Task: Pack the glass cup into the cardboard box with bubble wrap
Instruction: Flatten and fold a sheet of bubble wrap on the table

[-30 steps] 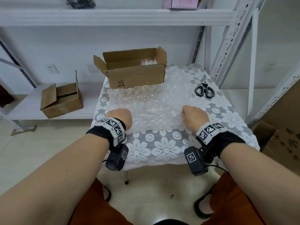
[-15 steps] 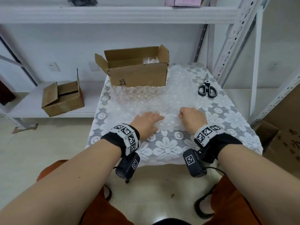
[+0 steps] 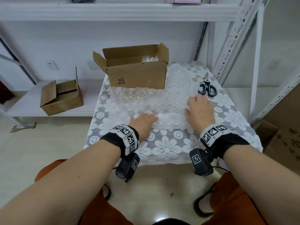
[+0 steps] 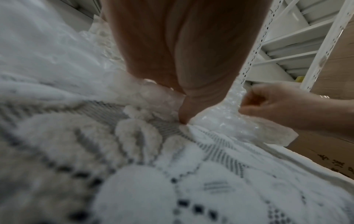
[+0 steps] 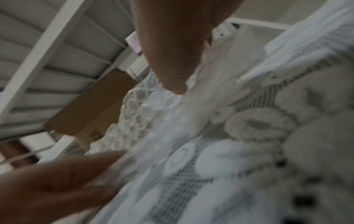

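left hand [image 3: 142, 121] flat, fingers straight, pinning bubble wrap [image 3: 146, 104] | right hand [image 3: 200, 109] at 3 o'clock, fingers curled pinching its edge, likely to fold it

Our right grip [image 5: 173, 63] is blurred from below, one fingertip [image 5: 177, 88] touching the bubble wrap [image 5: 153, 115] on the lace-covered desk [image 5: 258, 136]. Our left grip [image 5: 57, 181] rests at its near edge; the cardboard box [image 5: 91, 106] stands behind.
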`<action>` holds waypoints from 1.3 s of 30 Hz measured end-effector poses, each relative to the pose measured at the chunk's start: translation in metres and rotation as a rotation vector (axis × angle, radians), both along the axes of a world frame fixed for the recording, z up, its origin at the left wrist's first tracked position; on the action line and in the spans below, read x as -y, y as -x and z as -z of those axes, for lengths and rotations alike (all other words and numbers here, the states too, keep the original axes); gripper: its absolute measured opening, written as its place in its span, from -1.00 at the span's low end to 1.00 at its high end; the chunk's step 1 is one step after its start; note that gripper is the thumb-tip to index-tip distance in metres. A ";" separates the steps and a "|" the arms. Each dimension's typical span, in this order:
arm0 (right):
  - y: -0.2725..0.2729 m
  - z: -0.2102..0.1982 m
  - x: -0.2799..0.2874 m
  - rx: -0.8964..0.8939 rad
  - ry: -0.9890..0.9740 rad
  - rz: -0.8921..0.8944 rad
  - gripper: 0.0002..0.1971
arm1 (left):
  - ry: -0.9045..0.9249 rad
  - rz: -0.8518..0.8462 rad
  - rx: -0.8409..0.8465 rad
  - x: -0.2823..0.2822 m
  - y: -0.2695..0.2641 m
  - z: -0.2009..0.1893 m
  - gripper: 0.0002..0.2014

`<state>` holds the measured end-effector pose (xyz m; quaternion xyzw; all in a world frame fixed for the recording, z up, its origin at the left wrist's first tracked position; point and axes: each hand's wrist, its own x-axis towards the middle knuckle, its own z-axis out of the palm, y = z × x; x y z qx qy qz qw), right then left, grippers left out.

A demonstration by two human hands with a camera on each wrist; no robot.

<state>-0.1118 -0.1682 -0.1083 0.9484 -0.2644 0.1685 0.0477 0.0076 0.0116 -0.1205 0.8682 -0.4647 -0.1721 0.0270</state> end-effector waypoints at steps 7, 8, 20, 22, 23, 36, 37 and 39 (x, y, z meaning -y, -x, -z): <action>-0.021 0.012 -0.056 -0.142 -0.330 -0.500 -0.69 | 0.122 0.000 0.029 0.001 0.003 0.001 -0.39; -0.021 0.014 -0.057 -0.157 -0.335 -0.497 -0.67 | 0.152 -0.001 0.030 -0.001 0.002 0.001 -0.41; -0.010 0.003 -0.031 -0.207 -0.187 -0.252 -0.70 | 0.084 -0.257 0.221 -0.023 -0.013 -0.020 -0.67; -0.009 0.001 -0.027 -0.190 -0.190 -0.227 -0.77 | 0.060 -0.292 0.203 -0.022 -0.010 -0.026 -0.69; -0.008 0.000 -0.025 -0.190 -0.185 -0.218 -0.80 | 0.043 -0.295 0.190 -0.021 -0.009 -0.030 -0.69; -0.009 0.000 -0.018 -0.333 -0.067 -0.190 -0.79 | -0.067 -0.237 0.248 -0.014 -0.003 -0.035 -0.64; -0.010 0.001 -0.018 -0.335 -0.063 -0.190 -0.78 | 0.016 -0.187 0.262 -0.012 -0.003 -0.033 -0.63; -0.012 0.002 -0.017 -0.340 -0.070 -0.184 -0.74 | 0.220 -0.081 0.156 -0.007 -0.001 -0.030 -0.56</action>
